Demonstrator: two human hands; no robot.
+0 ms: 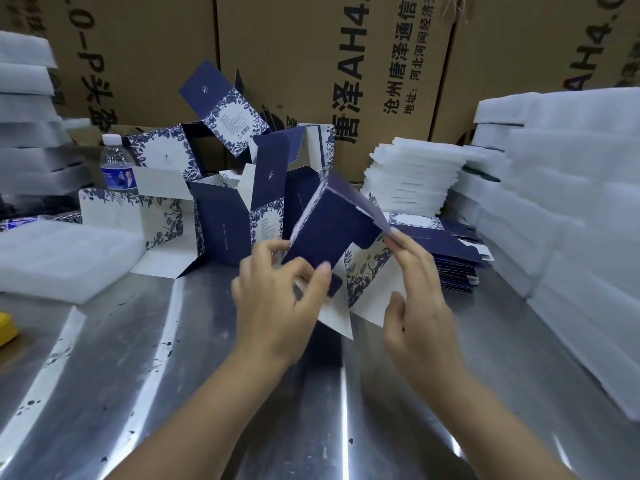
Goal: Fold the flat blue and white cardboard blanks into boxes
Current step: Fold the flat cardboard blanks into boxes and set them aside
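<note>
Brown printed shipping cartons (311, 64) wall off a scratched steel worktop (173, 375), where a person holds a half-folded navy and white floral cardboard blank (332, 237) raised between both hands. The left hand (277, 306) pinches a dark lower flap. The right hand (415, 299) grips the floral panel, fingertips on the upper flap's edge. Opened blue and white boxes (221, 209) crowd beyond the left hand; stacked flat navy blanks (453, 268) lie just beyond the right.
</note>
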